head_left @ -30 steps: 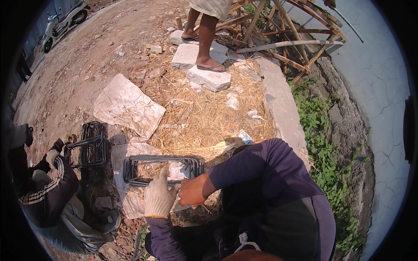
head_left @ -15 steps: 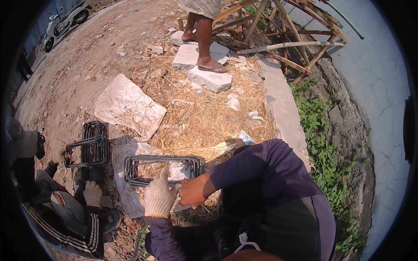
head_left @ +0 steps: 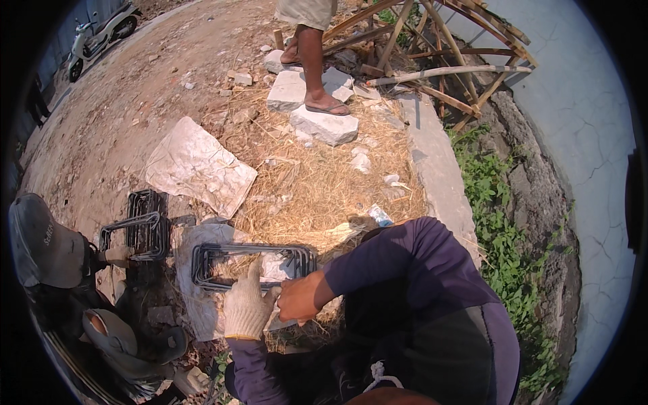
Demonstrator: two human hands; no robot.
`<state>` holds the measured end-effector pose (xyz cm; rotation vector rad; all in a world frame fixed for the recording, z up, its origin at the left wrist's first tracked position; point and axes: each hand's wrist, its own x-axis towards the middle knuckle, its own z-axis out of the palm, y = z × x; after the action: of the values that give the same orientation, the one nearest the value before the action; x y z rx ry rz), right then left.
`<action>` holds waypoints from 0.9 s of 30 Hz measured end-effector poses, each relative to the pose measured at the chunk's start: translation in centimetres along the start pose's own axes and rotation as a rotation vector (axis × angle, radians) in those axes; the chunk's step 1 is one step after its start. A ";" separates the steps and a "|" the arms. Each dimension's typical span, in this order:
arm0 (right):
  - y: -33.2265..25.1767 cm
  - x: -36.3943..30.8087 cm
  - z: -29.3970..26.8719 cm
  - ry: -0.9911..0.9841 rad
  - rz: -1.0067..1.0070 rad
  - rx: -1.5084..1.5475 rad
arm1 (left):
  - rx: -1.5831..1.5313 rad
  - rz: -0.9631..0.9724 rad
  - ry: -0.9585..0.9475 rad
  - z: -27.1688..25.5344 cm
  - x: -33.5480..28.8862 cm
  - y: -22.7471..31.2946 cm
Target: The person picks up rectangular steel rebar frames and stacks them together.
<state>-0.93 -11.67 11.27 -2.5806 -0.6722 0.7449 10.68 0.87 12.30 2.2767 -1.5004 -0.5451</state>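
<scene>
A stack of rectangular steel rebar stirrups (head_left: 223, 248) lies on pale sacking just ahead of me. My left hand (head_left: 247, 309), in a cream knitted glove, rests over the stack's near bars with one finger reaching across the opening. Its other fingers curl down, partly hidden. Close beside it, my bare right hand (head_left: 301, 297) is closed at the near right corner, its fingertips meeting the left thumb. Whatever lies in those fingertips is too small or covered to make out.
To my left a co-worker in a cap (head_left: 47, 243) bends over another stirrup stack (head_left: 150, 202). A flattened sack (head_left: 199, 165) lies ahead. Another person's sandalled foot (head_left: 327, 104) stands on concrete blocks (head_left: 287, 91). Timber pieces (head_left: 466, 74) lean near the wall (head_left: 594, 135).
The co-worker has leaned forward, bringing the cap into view, and one gloved hand has left its spot beside the other stack. My hands stay nearly still.
</scene>
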 end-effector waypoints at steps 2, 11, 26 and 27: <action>0.4 0.1 0.7 0.011 -0.003 0.008 | 0.003 0.004 0.002 0.4 0.0 -0.2; 0.3 0.3 0.7 -0.049 -0.008 -0.019 | 0.003 -0.026 -0.029 0.1 0.1 0.2; 0.5 0.6 1.1 -0.020 -0.011 -0.013 | 0.011 -0.057 -0.047 -0.2 0.1 0.4; 0.4 0.6 1.1 -0.014 -0.008 -0.010 | 0.008 -0.057 -0.045 -0.2 0.0 0.4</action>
<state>-0.99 -11.50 9.95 -2.5823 -0.6922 0.7589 10.50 0.73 12.63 2.3342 -1.4654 -0.6105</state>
